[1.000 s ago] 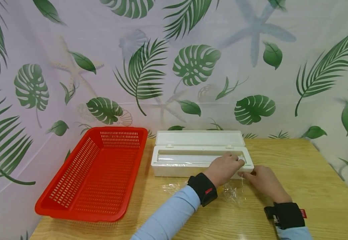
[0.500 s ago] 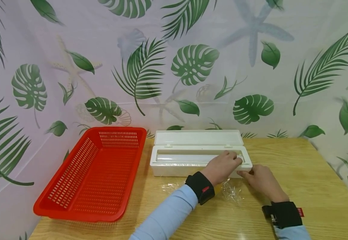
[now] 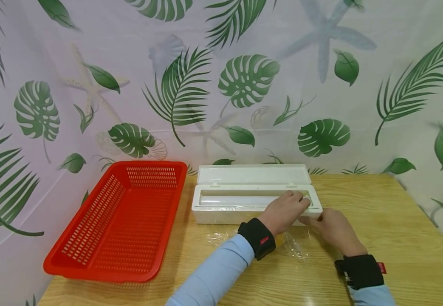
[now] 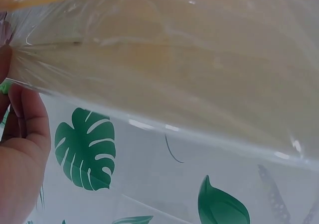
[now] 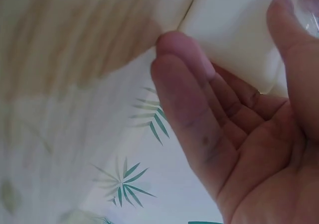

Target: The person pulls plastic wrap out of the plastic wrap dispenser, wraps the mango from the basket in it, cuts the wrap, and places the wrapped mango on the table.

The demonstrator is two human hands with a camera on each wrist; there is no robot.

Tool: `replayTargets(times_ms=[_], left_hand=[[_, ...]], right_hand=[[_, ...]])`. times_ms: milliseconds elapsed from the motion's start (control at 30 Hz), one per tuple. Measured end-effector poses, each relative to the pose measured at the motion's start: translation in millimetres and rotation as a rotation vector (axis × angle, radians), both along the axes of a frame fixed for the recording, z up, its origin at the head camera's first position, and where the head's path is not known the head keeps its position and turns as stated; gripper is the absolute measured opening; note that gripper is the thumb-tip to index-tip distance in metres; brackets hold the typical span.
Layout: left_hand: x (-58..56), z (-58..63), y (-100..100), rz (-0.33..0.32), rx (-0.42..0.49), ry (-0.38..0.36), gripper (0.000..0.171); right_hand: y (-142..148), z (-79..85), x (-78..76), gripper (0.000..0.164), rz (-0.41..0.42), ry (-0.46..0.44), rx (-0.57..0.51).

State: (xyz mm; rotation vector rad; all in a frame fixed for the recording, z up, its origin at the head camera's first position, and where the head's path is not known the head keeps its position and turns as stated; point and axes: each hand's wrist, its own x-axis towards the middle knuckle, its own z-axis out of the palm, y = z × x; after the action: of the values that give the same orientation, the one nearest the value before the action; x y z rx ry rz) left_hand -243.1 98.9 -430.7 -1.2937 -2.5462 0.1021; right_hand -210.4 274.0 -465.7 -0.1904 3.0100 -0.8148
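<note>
The box (image 3: pixel 257 187) stands on the far part of the counter (image 3: pixel 393 221), its long side facing near, with the lid (image 3: pixel 253 174) hinged back on the far side. A pale roll (image 3: pixel 240 201) lies lengthwise in its trough. Clear film (image 3: pixel 297 246) spreads crumpled over the counter along the near side of the box.

The left hand (image 3: pixel 284 214) reaches across from the left to the right part of the box. Its fingers bend over the near rim and it pinches the film, which in the left wrist view is drawn into creases at the thumb. The right hand (image 3: pixel 336 231) holds the right end of the box, thumb at the near front, fingers along the end. Just under the left hand's wrist shows something yellow (image 3: pixel 280 240), mostly hidden.

Both wrists wear black bands (image 3: pixel 362 272) above light blue sleeves (image 3: pixel 215 272). To the left, near the box but apart from it, sits a red basket (image 3: pixel 129 229) with slotted sides. Green leaves and starfish pattern the wall (image 3: pixel 267 144) behind.
</note>
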Motion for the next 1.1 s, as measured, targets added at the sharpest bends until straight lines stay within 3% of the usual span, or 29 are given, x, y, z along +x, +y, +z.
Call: replayTargets(times_ms=[133, 300, 500, 667, 800, 1000, 1100], left_hand=[[0.1, 1.0, 0.0, 0.001, -0.009, 0.000, 0.030], [-0.4, 0.8, -0.7, -0.001, 0.003, 0.003, 0.026], [0.7, 0.5, -0.2, -0.006, -0.002, 0.012, 0.026], [0.5, 0.6, 0.6, -0.007, 0.000, 0.030, 0.025], [0.2, -0.7, 0.7, -0.012, -0.006, 0.041, 0.026], [0.7, -0.2, 1.4, -0.001, -0.006, 0.024, 0.030], [0.4, 0.2, 1.4, -0.005, -0.006, 0.022, 0.029]], right_hand=[[1.6, -0.1, -0.4, 0.040, 0.006, 0.001, -0.015], [8.9, -2.1, -0.9, 0.032, 0.094, -0.007, -0.063], [19.8, 4.6, 3.0, 0.038, 0.184, -0.255, -0.282], [21.0, 10.4, 4.9, 0.050, 0.175, -0.325, -0.352], [15.4, 5.8, 3.0, 0.051, 0.160, -0.266, -0.299], [5.1, -1.9, 2.4, 0.054, 0.080, -0.018, -0.118], [2.8, -1.0, 3.3, 0.054, 0.053, -0.002, -0.080]])
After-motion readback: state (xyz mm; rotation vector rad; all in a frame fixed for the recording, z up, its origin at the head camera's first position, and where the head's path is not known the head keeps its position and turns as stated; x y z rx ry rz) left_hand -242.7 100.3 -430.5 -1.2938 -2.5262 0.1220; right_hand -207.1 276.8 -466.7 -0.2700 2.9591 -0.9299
